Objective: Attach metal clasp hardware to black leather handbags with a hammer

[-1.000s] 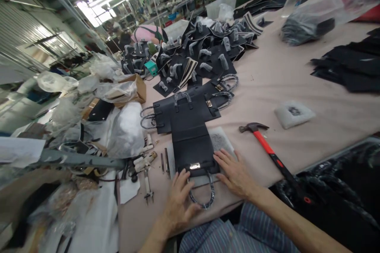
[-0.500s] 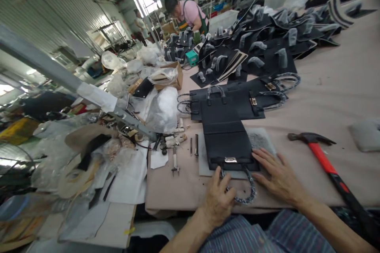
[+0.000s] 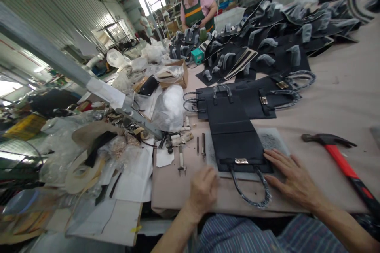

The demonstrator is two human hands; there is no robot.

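Note:
A black bag panel [image 3: 234, 142] with a gold-coloured clasp [image 3: 241, 161] lies on a pale slab [image 3: 274, 138]. Its plastic-wrapped handle [image 3: 264, 201] loops toward the table's front edge. My right hand [image 3: 292, 182] rests flat, fingers spread, with fingertips at the panel's right edge. Left of the handle and apart from it is my left hand [image 3: 204, 189]. Its fingers are curled in and slightly blurred; whatever they may hold is hidden. Two metal rods, a thin one [image 3: 198, 146] and a thicker one [image 3: 203, 147], lie beyond that hand.
A red-handled claw hammer [image 3: 341, 158] lies at right. A caliper [image 3: 181, 162] is at left, near plastic bags [image 3: 169, 108] and scraps. Further black bag pieces [image 3: 246, 91] lie behind the panel, overlapping its far end. Across the table stands a person in an apron [image 3: 196, 10].
My left hand has let go of the handle and moved left, its fingers curling in. My right hand stays by the panel. The person across the table has straightened up. The view has shifted slightly.

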